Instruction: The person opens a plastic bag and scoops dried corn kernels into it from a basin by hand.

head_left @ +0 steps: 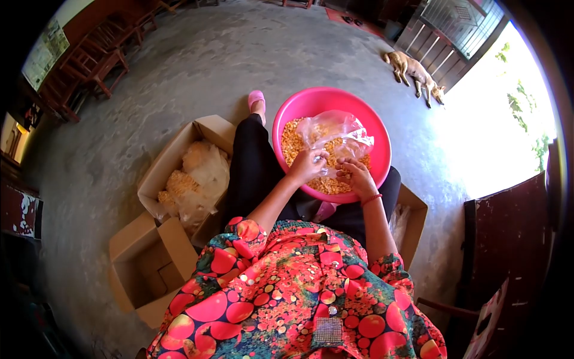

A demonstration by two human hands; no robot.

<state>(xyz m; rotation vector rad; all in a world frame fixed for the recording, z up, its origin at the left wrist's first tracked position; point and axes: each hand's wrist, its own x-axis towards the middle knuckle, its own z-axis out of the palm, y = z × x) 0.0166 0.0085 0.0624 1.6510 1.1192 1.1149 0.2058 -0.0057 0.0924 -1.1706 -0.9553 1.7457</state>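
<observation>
A pink basin [382,140] rests on my lap, holding many small yellow-orange pieces [292,143] that look like corn kernels. On top of them lies a clear plastic bag [329,127], with some of the pieces showing through it. At the bag's near edge, my left hand [308,166] is closed, its fingers pinching the thin plastic. Opposite it, my right hand [357,178], with a red band at the wrist, has bent fingers at the same edge of the bag. Its fingertips are close to the plastic, but their grip is partly hidden.
Left of my leg stands a cardboard box [156,173] with filled plastic bags [200,179]. Nearer me is another open box [140,257]. A third box [414,224] sits at my right. A dog [414,70] lies by the doorway; wooden chairs [98,63] line the left wall.
</observation>
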